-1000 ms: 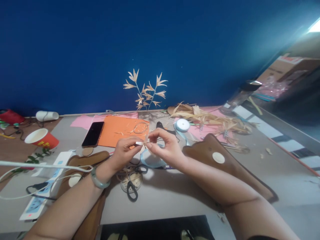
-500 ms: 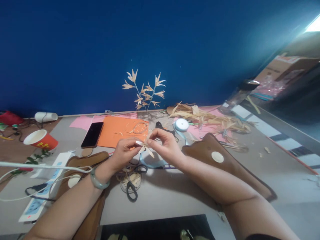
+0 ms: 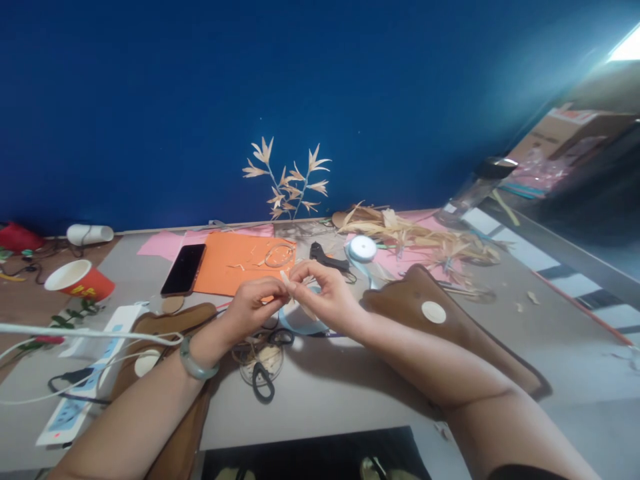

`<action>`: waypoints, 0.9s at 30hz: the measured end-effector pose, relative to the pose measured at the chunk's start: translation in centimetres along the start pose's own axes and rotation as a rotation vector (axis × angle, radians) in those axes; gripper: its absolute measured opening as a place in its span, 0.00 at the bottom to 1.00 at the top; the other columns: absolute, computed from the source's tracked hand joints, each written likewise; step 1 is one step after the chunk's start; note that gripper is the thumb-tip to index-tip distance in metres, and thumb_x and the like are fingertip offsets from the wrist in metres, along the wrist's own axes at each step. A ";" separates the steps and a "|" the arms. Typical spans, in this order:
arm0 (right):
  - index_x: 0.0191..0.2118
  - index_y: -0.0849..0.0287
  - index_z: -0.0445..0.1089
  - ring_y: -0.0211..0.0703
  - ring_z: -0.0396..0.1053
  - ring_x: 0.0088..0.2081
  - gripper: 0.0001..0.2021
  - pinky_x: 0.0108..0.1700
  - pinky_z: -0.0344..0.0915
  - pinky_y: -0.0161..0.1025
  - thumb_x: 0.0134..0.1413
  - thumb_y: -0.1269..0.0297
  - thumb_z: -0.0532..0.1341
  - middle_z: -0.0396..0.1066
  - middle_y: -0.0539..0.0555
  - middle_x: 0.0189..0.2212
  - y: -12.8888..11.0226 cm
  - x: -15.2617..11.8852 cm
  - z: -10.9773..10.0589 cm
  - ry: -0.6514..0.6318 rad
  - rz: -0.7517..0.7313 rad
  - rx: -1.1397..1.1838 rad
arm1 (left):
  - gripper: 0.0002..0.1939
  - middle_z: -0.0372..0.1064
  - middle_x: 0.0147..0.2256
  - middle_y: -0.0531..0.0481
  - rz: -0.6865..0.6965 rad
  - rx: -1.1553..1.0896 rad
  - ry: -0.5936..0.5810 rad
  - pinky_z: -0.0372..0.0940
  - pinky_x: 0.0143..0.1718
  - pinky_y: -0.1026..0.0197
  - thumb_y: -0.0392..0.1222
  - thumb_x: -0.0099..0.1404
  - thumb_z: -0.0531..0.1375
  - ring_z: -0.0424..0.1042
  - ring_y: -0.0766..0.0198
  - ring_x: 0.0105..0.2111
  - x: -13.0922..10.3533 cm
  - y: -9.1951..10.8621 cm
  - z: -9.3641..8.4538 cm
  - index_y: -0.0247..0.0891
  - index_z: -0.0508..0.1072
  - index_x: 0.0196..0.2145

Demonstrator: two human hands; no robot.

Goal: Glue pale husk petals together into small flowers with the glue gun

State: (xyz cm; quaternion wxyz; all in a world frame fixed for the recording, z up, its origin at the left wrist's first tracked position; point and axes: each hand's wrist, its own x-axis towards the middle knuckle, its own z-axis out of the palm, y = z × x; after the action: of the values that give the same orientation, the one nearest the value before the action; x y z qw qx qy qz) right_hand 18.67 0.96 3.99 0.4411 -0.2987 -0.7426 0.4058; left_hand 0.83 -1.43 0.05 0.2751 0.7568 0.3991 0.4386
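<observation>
My left hand [image 3: 254,303] and my right hand [image 3: 327,293] meet over the middle of the table, fingertips pinched together. Between them is a small dried husk flower [image 3: 285,275], mostly covered by the fingers; a pale tip sticks up. Beneath lies a pale blue ribbon loop [image 3: 303,325]. Closer to me, black-handled scissors [image 3: 263,383] rest on a round clear dish [image 3: 245,370] of husk bits. Past my right hand is a black glue gun [image 3: 327,258], with a white ribbon spool [image 3: 363,249] to its right. Behind stand blue stems with husk flowers [image 3: 303,187].
An orange sheet [image 3: 220,263] with scraps and a phone [image 3: 183,270] lie left of centre. Further left are a red paper cup [image 3: 83,280] and a power strip [image 3: 95,373] with cables. Dried husks [image 3: 415,237] are heaped at the back right. Brown pads [image 3: 450,333] flank my arms.
My fingers have drawn closer together around the husk flower. Its petals, which hung below the fingers before, are now mostly hidden, and a pale tip points upward.
</observation>
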 end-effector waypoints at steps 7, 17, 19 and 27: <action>0.40 0.60 0.67 0.39 0.69 0.35 0.15 0.39 0.67 0.38 0.54 0.53 0.63 0.71 0.54 0.34 0.3 0.2 -0.2 0.036 0.018 0.071 | 0.07 0.75 0.29 0.48 -0.078 -0.039 0.166 0.65 0.35 0.63 0.40 0.61 0.61 0.72 0.63 0.31 0.2 -0.5 -0.1 0.36 0.77 0.29; 0.25 0.61 0.67 0.35 0.63 0.27 0.12 0.33 0.63 0.34 0.54 0.60 0.62 0.68 0.50 0.23 0.1 0.2 -0.1 -0.060 0.113 0.057 | 0.05 0.75 0.29 0.49 -0.138 -0.107 0.347 0.66 0.35 0.64 0.41 0.59 0.63 0.72 0.65 0.30 0.3 -0.2 0.0 0.36 0.77 0.29; 0.25 0.61 0.67 0.35 0.63 0.27 0.12 0.32 0.63 0.34 0.53 0.60 0.63 0.68 0.50 0.23 0.3 0.1 0.0 -0.066 0.113 0.073 | 0.07 0.75 0.28 0.49 -0.191 -0.155 0.347 0.67 0.34 0.64 0.42 0.58 0.64 0.72 0.64 0.30 0.4 -0.1 0.0 0.36 0.77 0.28; 0.31 0.62 0.71 0.35 0.66 0.27 0.12 0.33 0.64 0.35 0.57 0.58 0.59 0.70 0.51 0.24 1.7 0.7 0.1 0.066 0.130 0.123 | 0.09 0.77 0.32 0.47 -0.437 -0.489 0.370 0.67 0.42 0.59 0.44 0.53 0.68 0.74 0.61 0.35 0.8 -0.3 0.2 0.35 0.78 0.29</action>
State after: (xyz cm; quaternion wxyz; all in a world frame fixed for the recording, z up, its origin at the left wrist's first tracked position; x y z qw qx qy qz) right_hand 18.43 2.35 2.82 0.4557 -0.3318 -0.6805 0.4681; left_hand 1.11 -0.56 0.12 0.4580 0.4738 0.4775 0.5812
